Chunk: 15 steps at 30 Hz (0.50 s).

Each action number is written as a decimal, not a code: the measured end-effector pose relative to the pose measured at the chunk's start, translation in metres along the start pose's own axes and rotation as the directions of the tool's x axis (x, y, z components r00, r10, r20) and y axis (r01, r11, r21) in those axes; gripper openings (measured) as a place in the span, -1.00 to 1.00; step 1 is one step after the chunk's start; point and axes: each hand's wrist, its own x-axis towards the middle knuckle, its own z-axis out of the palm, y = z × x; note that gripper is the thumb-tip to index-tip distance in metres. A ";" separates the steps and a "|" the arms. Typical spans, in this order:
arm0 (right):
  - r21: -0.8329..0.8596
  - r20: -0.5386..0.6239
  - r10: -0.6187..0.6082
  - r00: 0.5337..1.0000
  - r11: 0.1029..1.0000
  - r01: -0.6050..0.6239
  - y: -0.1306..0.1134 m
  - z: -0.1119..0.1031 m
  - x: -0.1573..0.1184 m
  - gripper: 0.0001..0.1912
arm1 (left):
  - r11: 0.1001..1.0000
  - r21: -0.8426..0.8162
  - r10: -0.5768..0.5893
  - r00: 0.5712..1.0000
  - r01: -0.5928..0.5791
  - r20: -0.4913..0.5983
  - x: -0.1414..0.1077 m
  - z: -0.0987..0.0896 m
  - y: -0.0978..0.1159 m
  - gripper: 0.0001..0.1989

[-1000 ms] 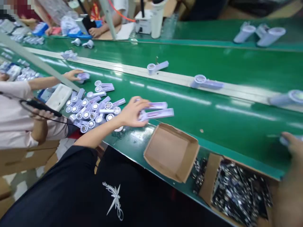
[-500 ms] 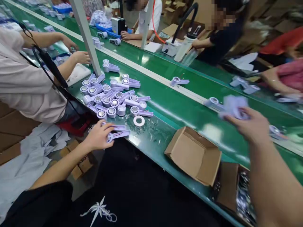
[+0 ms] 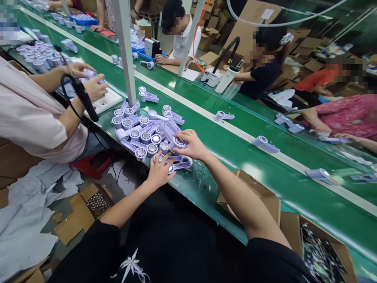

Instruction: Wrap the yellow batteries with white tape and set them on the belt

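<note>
Both hands down at the near edge of the green bench (image 3: 224, 137), beside a heap of lilac fans (image 3: 141, 127). Left hand (image 3: 159, 173) curled loosely round a fan (image 3: 180, 162) lying flat at the edge, fingers closed on its round head, handle pointing right. Right hand (image 3: 188, 144) just above, fingers bent and pinching the head of a second fan (image 3: 178, 142) at the heap's right fringe. The two held fans near each other, touching the heap or just beside it; hard to tell which.

Further right, a brown open box (image 3: 265, 196) at the bench edge, partly behind the right forearm. Beyond it another box (image 3: 321, 251) with dark small parts. Single fans spaced along the pale strip (image 3: 241, 133) mid-bench. To the left, a co-worker's hand (image 3: 96, 88) gripping a fan, a black tool (image 3: 84, 98) hanging at the wrist.
</note>
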 end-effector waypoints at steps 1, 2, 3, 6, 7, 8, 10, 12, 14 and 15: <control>0.004 0.019 -0.013 1.000 1.000 0.013 -0.002 0.007 0.015 -0.37 | 1.000 -0.016 -0.001 1.000 0.001 -0.022 -0.002 0.005 0.001 -0.43; 0.009 0.032 -0.023 0.999 1.000 0.023 -0.005 0.014 0.028 -0.37 | 0.999 -0.034 0.000 0.999 -0.001 -0.036 -0.003 0.008 0.002 -0.40; 0.014 0.037 -0.030 0.999 0.999 0.029 -0.009 0.020 0.040 -0.37 | 0.999 -0.053 0.007 0.999 -0.010 -0.049 -0.005 0.008 0.001 -0.35; 0.031 0.029 -0.032 0.999 0.999 0.031 -0.022 0.032 0.063 -0.39 | 0.983 -0.146 0.094 0.988 -0.111 -0.122 -0.019 -0.005 -0.017 -0.31; 0.036 0.024 -0.034 0.999 0.999 0.033 -0.027 0.035 0.067 -0.39 | 0.970 -0.187 0.122 0.979 -0.153 -0.164 -0.026 -0.013 -0.029 -0.37; 0.039 0.023 -0.036 0.999 0.999 0.035 -0.030 0.036 0.071 -0.39 | 0.959 -0.222 0.130 0.968 -0.178 -0.215 -0.034 -0.020 -0.043 -0.45; 0.036 0.038 -0.042 0.998 0.999 0.040 -0.035 0.040 0.082 -0.39 | 0.953 -0.263 0.060 0.946 -0.149 -0.319 -0.047 -0.032 -0.077 -0.59; 0.019 0.074 -0.045 0.996 0.999 0.043 -0.036 0.046 0.100 -0.40 | 0.962 -0.272 -0.100 0.911 -0.014 -0.400 -0.051 -0.035 -0.113 -0.61; 0.002 0.128 -0.051 0.990 0.999 0.051 -0.033 0.058 0.127 -0.40 | 0.947 -0.291 -0.261 0.859 0.139 -0.441 -0.044 -0.029 -0.144 -0.50; -0.002 0.158 -0.057 0.986 0.998 0.058 -0.030 0.065 0.143 -0.39 | 0.930 -0.309 -0.325 0.835 0.198 -0.443 -0.036 -0.023 -0.156 -0.43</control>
